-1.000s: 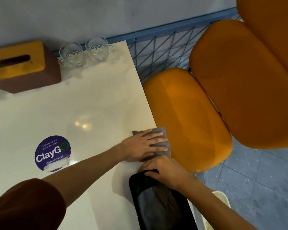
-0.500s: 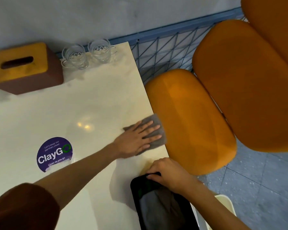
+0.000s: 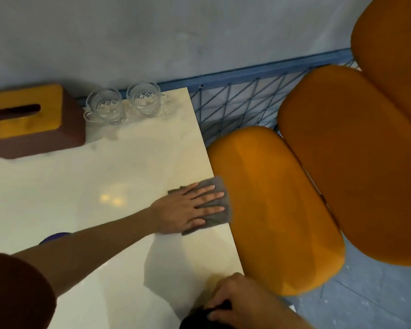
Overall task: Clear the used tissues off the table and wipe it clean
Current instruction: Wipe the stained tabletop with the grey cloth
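Wiping is the step in hand: the left hand [image 3: 188,207] lies flat, fingers straight, pressing the cloth [image 3: 223,218] onto the table [image 3: 105,174] at its right edge. The right hand [image 3: 237,301] curls over the rim of a dark bin [image 3: 195,322]. No tissues show. The next move likely calls for sweeping toward the glasses [image 3: 105,106].

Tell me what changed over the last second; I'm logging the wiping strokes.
The left hand, pressing flat on the grey cloth, slid it along the right edge of the table, away from the right hand toward the glasses. The right hand kept gripping the black container; tissue box and glasses stayed put.
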A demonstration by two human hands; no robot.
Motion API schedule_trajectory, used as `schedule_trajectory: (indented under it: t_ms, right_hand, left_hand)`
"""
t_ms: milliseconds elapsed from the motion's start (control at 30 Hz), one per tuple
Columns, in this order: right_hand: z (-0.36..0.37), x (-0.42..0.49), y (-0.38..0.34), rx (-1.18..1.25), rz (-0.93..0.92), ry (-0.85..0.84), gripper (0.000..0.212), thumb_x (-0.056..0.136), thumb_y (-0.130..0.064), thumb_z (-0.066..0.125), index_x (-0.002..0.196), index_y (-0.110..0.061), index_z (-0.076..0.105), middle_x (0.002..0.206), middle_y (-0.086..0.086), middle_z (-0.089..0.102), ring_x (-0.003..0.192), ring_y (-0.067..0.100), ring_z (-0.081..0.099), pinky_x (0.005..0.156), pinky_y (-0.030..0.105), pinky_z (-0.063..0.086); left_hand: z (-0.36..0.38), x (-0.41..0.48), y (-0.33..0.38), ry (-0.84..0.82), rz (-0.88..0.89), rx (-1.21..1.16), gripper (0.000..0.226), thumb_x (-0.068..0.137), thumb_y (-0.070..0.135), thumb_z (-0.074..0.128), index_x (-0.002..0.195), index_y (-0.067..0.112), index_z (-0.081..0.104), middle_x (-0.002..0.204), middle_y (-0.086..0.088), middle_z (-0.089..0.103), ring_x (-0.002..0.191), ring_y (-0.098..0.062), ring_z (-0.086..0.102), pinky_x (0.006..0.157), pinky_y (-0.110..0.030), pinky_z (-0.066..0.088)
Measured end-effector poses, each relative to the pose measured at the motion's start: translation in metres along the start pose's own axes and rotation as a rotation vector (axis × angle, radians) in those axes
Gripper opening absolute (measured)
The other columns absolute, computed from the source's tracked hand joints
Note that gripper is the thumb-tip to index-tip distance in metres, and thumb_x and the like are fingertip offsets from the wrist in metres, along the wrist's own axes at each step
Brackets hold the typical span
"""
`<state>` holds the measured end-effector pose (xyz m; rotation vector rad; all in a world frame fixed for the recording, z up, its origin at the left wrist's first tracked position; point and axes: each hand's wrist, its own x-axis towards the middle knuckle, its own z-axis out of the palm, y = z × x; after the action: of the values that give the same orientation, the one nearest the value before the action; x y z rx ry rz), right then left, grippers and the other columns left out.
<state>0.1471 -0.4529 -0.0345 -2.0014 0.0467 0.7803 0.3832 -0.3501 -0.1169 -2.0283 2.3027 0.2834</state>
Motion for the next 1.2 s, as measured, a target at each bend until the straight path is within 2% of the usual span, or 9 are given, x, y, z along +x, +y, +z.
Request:
schedule_trajectory:
  t_ms: [100,167,233,367,500,700,833,1000,1200]
  right_hand:
    - [-0.012,0.012,-0.001,0.111,0.068,-0.035,0.036,0.088,-0.055,0.059,0.105,-0.027,0.073,0.096,-0.016,0.069,0.087,-0.002,0.062,0.081,0.017,0.048]
    - [-0.021,0.028,0.003,0.032,0.093,0.097,0.046,0.085,-0.061,0.053,0.112,-0.028,0.07,0.104,-0.014,0.067,0.092,0.0,0.062,0.086,0.029,0.052]
    - [-0.035,0.047,0.006,-0.033,0.067,0.275,0.038,0.091,-0.049,0.054,0.121,-0.028,0.065,0.119,-0.012,0.062,0.107,0.006,0.058,0.095,0.031,0.048]
    - [-0.06,0.078,0.0,-0.359,0.113,0.368,0.052,0.099,-0.041,0.048,0.148,-0.036,0.034,0.16,-0.004,0.017,0.146,0.016,0.02,0.118,0.038,0.028]
    - [-0.057,0.09,-0.003,-0.555,0.212,0.302,0.065,0.1,-0.047,0.043,0.155,-0.033,0.013,0.163,-0.002,-0.012,0.151,0.021,-0.007,0.122,0.044,0.006]
    - [-0.059,0.096,-0.01,-0.644,0.285,0.283,0.07,0.099,-0.054,0.036,0.156,-0.03,0.002,0.164,0.003,-0.007,0.151,0.023,-0.002,0.12,0.046,-0.001]
    - [-0.053,0.094,-0.015,-0.657,0.291,0.269,0.069,0.101,-0.051,0.034,0.156,-0.027,0.0,0.164,0.005,-0.006,0.151,0.025,0.0,0.122,0.049,0.005]
    - [-0.036,0.086,-0.027,-0.708,0.304,0.19,0.066,0.102,-0.047,0.03,0.156,-0.024,0.002,0.163,0.012,-0.003,0.15,0.033,0.006,0.12,0.052,0.007]
    - [-0.024,0.082,-0.044,-0.691,0.32,0.138,0.066,0.099,-0.046,0.033,0.155,-0.024,0.007,0.159,0.013,0.02,0.144,0.038,0.023,0.117,0.059,0.01]
  left_hand:
    - [-0.01,0.019,-0.045,0.034,-0.123,0.03,0.057,0.106,0.045,0.016,0.157,0.026,0.0,0.164,-0.002,-0.01,0.151,-0.022,-0.013,0.121,-0.045,0.003]
    - [-0.015,0.028,-0.075,0.058,-0.183,0.037,0.057,0.105,0.044,0.015,0.157,0.024,0.002,0.164,-0.003,-0.008,0.151,-0.022,-0.012,0.122,-0.045,0.004]
    - [-0.018,0.035,-0.102,0.071,-0.245,0.031,0.057,0.105,0.045,0.012,0.157,0.024,0.002,0.164,-0.002,-0.007,0.151,-0.022,-0.011,0.122,-0.046,0.006]
    - [-0.017,0.041,-0.126,0.066,-0.359,0.0,0.06,0.1,0.049,0.0,0.156,0.027,-0.003,0.164,0.0,-0.01,0.151,-0.021,-0.012,0.122,-0.046,0.005]
    - [-0.009,0.041,-0.105,0.068,-0.483,-0.014,0.061,0.099,0.049,-0.001,0.156,0.028,-0.006,0.164,-0.003,-0.009,0.15,-0.024,-0.012,0.122,-0.046,0.003]
    - [0.007,-0.012,-0.033,0.013,-0.534,-0.036,0.06,0.101,0.048,0.002,0.156,0.024,-0.004,0.164,-0.006,-0.008,0.15,-0.027,-0.011,0.122,-0.047,0.004]
    - [0.018,-0.061,0.027,-0.023,-0.618,-0.067,0.059,0.103,0.048,0.005,0.156,0.025,-0.008,0.163,-0.006,-0.013,0.15,-0.027,-0.014,0.121,-0.049,0.005]
    - [0.022,-0.112,0.097,-0.033,-0.725,-0.074,0.058,0.104,0.045,0.01,0.157,0.023,-0.001,0.164,-0.009,0.001,0.151,-0.029,-0.002,0.117,-0.048,0.011]
    - [0.031,-0.155,0.175,-0.06,-0.869,-0.238,0.059,0.102,0.051,0.001,0.156,0.026,-0.003,0.164,-0.007,0.0,0.15,-0.023,-0.011,0.117,-0.046,0.002]
